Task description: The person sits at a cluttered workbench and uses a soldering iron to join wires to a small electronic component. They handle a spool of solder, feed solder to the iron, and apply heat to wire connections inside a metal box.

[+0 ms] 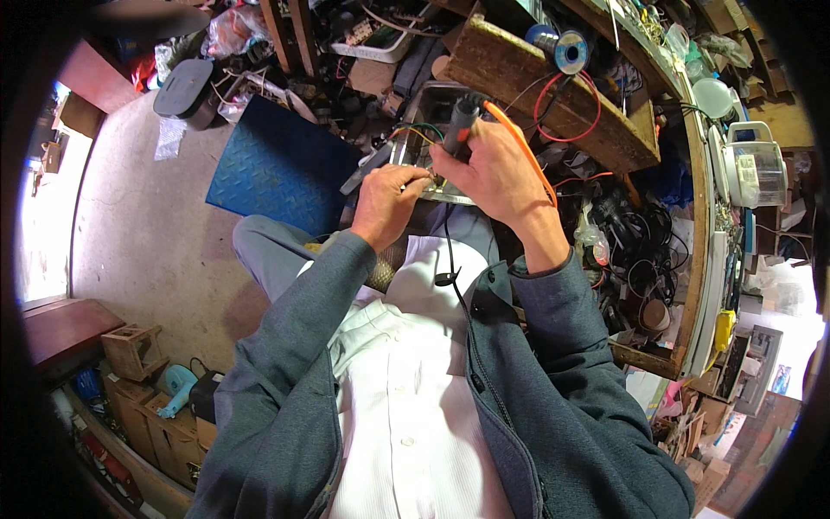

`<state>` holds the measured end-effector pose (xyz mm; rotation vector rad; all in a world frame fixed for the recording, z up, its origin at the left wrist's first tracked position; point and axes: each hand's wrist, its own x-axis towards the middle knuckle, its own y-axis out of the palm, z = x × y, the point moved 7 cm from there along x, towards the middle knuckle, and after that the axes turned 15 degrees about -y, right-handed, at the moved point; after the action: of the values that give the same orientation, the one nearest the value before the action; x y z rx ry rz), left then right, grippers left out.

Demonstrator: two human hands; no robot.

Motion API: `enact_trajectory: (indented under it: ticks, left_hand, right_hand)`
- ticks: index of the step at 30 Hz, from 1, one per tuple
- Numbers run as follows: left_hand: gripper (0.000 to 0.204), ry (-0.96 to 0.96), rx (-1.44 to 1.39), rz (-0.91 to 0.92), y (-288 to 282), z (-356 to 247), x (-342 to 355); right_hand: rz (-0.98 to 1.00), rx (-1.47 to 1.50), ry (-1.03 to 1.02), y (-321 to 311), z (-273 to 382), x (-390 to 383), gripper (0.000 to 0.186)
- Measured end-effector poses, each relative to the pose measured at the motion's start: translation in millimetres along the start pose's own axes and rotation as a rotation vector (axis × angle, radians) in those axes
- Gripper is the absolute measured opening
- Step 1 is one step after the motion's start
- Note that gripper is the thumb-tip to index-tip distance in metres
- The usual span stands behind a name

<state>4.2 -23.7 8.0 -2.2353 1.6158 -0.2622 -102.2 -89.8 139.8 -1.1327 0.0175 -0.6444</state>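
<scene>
My right hand (501, 169) is wrapped around a dark grey cylindrical tool (460, 125). An orange cord (520, 143) runs from its top over the back of that hand. Close by on the left, my left hand (380, 203) has thumb and fingers pinched together near the tool's lower end. What it pinches is too small to make out. Both hands are over a shiny rectangular metal case (421, 102). Thin green and yellow wires (424, 130) cross it beside the tool. The tool's tip is hidden by my right hand.
A wooden bench (553, 95) beyond my right hand bears a wire spool (571, 54) and a red wire loop (596, 117). Tangled black cables (644, 251) lie to the right. A blue textured mat (281, 164) and a grey lidded bin (186, 91) are on the left.
</scene>
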Motion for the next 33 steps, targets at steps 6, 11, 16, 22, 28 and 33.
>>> enact_trajectory:
  ticks: [6, 11, 16, 22, 28, 33]
  left_hand:
    - [0.019, 0.017, 0.019, 0.007, -0.3, -1.8, -1.0]
    - [0.019, 0.013, 0.014, 0.015, -0.1, -2.8, -0.6]
    - [0.019, 0.029, 0.011, 0.006, -0.4, -2.2, -0.7]
    - [0.019, 0.022, 0.032, 0.010, -1.8, -4.1, -1.8]
    - [0.019, 0.035, 0.026, 0.024, 0.5, -2.1, -0.2]
    - [0.018, 0.008, -0.039, 0.003, -1.6, 2.0, 0.1]
  right_hand:
    - [-0.071, 0.020, -0.046, -0.2, -1.3, 0.5, 0.024]
    - [-0.076, 0.001, -0.070, -0.1, -2.1, -0.4, 0.025]
    - [-0.089, -0.015, -0.094, 0.0, -2.6, -1.1, 0.026]
    - [-0.080, 0.007, -0.070, 1.2, -4.1, -0.6, 0.026]
    - [-0.087, 0.027, -0.061, 1.5, -6.1, -1.8, 0.026]
    - [-0.099, 0.013, -0.086, 0.9, -3.7, -0.8, 0.024]
